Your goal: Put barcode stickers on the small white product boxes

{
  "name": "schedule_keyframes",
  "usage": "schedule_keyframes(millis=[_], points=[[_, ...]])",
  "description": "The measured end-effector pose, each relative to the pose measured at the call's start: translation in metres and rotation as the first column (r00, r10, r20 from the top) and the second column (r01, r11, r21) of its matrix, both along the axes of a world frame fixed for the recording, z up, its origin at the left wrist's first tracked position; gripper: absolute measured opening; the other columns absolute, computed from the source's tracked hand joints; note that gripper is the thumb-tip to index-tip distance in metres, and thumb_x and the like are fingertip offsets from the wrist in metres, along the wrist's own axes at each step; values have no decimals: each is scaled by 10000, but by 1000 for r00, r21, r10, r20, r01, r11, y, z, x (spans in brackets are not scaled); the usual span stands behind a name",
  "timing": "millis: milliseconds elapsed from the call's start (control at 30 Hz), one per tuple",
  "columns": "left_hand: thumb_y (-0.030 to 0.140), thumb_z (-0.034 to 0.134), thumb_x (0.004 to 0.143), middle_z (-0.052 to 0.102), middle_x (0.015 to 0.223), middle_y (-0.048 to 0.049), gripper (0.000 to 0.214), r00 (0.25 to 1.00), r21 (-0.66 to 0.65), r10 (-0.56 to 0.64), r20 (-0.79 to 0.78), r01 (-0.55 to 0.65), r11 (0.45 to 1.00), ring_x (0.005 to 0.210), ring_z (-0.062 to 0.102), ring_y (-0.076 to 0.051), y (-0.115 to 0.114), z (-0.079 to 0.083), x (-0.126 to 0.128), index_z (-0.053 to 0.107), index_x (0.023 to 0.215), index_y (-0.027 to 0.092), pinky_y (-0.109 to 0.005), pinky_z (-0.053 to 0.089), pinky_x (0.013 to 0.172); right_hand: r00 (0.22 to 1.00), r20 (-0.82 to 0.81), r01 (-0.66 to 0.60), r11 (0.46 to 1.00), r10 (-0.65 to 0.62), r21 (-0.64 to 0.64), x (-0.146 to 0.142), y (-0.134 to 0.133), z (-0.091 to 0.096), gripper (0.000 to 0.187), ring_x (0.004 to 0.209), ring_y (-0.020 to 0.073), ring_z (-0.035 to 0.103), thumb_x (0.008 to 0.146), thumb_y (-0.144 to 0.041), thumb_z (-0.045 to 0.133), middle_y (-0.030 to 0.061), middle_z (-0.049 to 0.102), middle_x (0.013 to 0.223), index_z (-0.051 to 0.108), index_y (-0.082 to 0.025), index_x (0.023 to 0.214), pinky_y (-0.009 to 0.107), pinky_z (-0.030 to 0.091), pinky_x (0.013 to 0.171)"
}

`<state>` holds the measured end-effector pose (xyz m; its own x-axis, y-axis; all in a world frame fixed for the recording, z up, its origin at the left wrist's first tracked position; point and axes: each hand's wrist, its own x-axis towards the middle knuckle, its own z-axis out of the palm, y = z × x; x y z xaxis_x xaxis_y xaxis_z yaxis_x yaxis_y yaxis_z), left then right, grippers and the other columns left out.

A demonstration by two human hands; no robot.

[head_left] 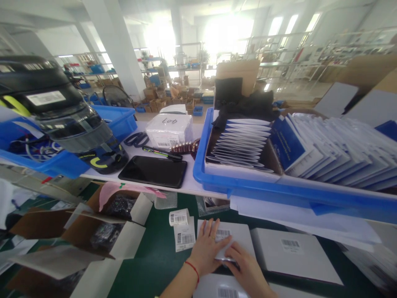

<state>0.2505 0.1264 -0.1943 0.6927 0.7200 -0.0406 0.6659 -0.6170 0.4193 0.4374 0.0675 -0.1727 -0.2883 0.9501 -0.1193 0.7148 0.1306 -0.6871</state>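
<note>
Our left hand spread on labelled white cardboard box; right hand at near edge, grip unclear; white paper barcode strip unapplied on green desk.

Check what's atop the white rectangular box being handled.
A white barcode label and the spread left hand; right hand at the box's near edge. Surface behind the hands is hidden.

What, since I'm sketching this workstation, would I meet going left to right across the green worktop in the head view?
Open cartons → barcode labels → white box under the left hand → second white box to its right.
</note>
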Motion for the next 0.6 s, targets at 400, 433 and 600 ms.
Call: schedule_keyframes(millis=[400,433,600], points=[[602,728,765,-205,1664,-14,887,1000,-18,15,-20,-15,1000,1523,65,-455,1,-3,1,214,1486,550,-709,131,1194,980,164,-113,993,110,14,-3,2,-6,221,995,302,612,878,-52,416,118,635,1037,596,-178,897,463,525,855],[593,752,747,-220,1659,-13,919,1000,-20,12,-23,-13,1000,1523,63,-455,1,-2,1,204,1484,558,-711,132,1193,979,172,-109,994,106,9,-1,0,-6,239,989,293,613,879,-39,395,118,631,1028,591,-174,901,454,525,853],[590,769,734,-219,1659,-20,953,1000,-19,18,-24,-18,1000,1526,58,-447,1,0,0,180,1483,569,-703,123,1199,976,208,-70,997,71,-13,-3,0,-7,232,964,287,612,888,-36,378,127,628,1009,571,-161,912,445,519,837]])
